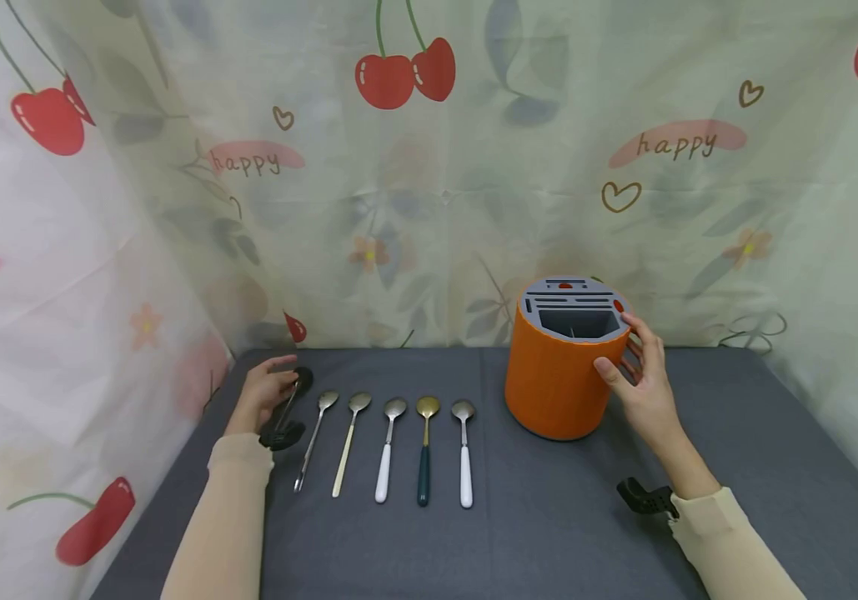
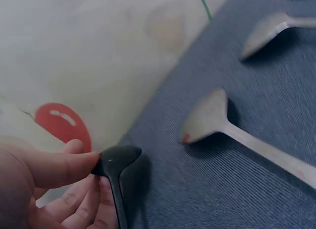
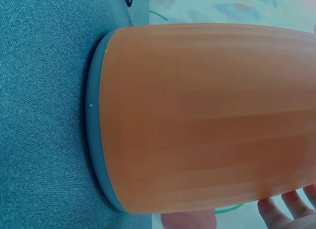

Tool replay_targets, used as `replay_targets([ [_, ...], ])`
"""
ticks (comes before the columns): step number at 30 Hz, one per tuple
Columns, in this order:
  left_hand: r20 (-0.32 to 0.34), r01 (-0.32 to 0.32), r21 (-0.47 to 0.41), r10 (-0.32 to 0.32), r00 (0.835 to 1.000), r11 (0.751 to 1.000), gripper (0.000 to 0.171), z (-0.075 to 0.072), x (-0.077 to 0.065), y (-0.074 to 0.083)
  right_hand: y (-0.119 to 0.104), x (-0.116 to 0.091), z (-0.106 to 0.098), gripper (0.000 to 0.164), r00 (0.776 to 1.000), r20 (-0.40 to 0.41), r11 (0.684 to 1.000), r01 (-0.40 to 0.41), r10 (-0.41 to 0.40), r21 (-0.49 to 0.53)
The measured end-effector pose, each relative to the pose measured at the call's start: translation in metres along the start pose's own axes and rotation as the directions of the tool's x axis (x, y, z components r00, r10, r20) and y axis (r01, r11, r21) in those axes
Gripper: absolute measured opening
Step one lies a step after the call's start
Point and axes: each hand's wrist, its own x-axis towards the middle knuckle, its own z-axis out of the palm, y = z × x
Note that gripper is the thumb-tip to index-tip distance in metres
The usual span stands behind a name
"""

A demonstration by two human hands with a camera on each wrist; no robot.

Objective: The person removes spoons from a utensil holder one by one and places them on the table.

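My left hand (image 1: pixel 265 395) is at the far left of the row of spoons. Its thumb and fingers pinch the edge of a black spoon's bowl (image 2: pixel 118 157), seen in the left wrist view. Beside it lies a silver spoon (image 1: pixel 312 446) with a slim metal handle. On the right stands an orange round utensil holder (image 1: pixel 556 383), upright, with a grey slotted top. My right hand (image 1: pixel 646 387) holds its right side, index finger at the rim and thumb on the near wall. In the right wrist view, fingertips (image 3: pixel 269 209) show against the orange wall.
Further spoons lie side by side: one with a cream handle (image 1: pixel 344 458), two with white handles (image 1: pixel 383 471), and a gold one with a dark green handle (image 1: pixel 423 475). A grey cloth (image 1: pixel 519 525) covers the table. A patterned curtain (image 1: pixel 444 208) hangs behind.
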Motion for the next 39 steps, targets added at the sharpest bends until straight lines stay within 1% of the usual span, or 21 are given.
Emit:
replay_targets([
  [2,-0.013,0.0,0.024,0.0,1.0,1.0,0.049,0.001,0.001,-0.003,0.0,0.0,0.001,0.074,1.0,0.0,1.0,-0.001,0.001,-0.001],
  [5,-0.04,-0.009,0.113,0.014,0.999,0.994,0.046,0.001,0.001,-0.006,-0.001,0.0,0.001,0.074,1.0,0.0,1.0,-0.001,0.001,-0.003],
  [9,-0.051,-0.026,0.255,0.04,0.998,0.967,0.044,-0.001,-0.001,-0.003,0.001,0.001,0.002,0.074,1.0,-0.001,1.0,0.003,-0.003,-0.001],
  [11,-0.033,-0.033,0.289,0.045,0.998,0.957,0.044,-0.002,-0.003,-0.001,0.001,0.001,0.001,0.074,1.0,-0.001,1.0,0.006,-0.006,0.002],
  [16,0.018,-0.016,0.314,0.011,1.0,0.949,0.045,-0.004,-0.005,0.001,0.001,0.001,0.0,0.074,1.0,-0.004,1.0,0.002,-0.002,0.006],
  [23,0.012,0.034,0.333,-0.04,0.999,0.942,0.043,-0.002,-0.001,0.0,0.001,0.0,0.0,0.074,1.0,-0.003,1.0,-0.002,0.002,-0.001],
  [27,0.02,0.032,0.342,-0.042,0.999,0.939,0.042,-0.004,0.001,-0.002,0.0,0.0,0.0,0.075,1.0,-0.005,1.0,-0.004,0.004,-0.007],
  [33,0.044,0.031,0.326,-0.048,0.998,0.945,0.042,-0.005,0.005,-0.003,0.0,-0.001,0.001,0.075,1.0,-0.008,1.0,-0.005,0.005,-0.017],
  [39,0.056,0.023,0.331,-0.044,0.997,0.943,0.043,-0.004,0.004,-0.003,-0.001,-0.001,0.001,0.075,1.0,-0.009,1.0,-0.005,0.005,-0.021],
])
